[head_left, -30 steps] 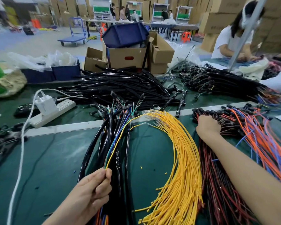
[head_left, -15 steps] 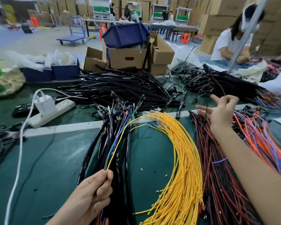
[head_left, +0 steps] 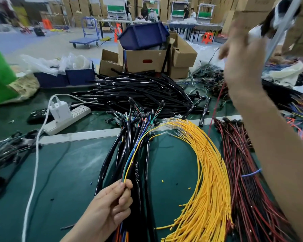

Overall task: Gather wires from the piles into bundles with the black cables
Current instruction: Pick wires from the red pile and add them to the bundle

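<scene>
My left hand (head_left: 110, 206) grips a small bundle of thin yellow, green and blue wires (head_left: 129, 165) at the near edge, above a bunch of black cables (head_left: 140, 154) lying on the green table (head_left: 63, 172). To the right of the cables lies a yellow wire pile (head_left: 208, 172), then a red and black wire pile (head_left: 238, 154). My right hand (head_left: 241, 58) is raised high over the far right and is blurred. A single red wire (head_left: 215, 109) hangs from it down toward the red and black pile.
A heap of black cables (head_left: 138, 91) fills the table's middle back, before cardboard boxes (head_left: 145, 58). A white power strip (head_left: 68, 119) with a charger and cord lies at left. Orange and blue wires (head_left: 297, 105) lie far right, where another person works.
My right hand has left the red and black pile and risen high, drawing one red wire up with it. My left hand has stayed in place with its bundle.
</scene>
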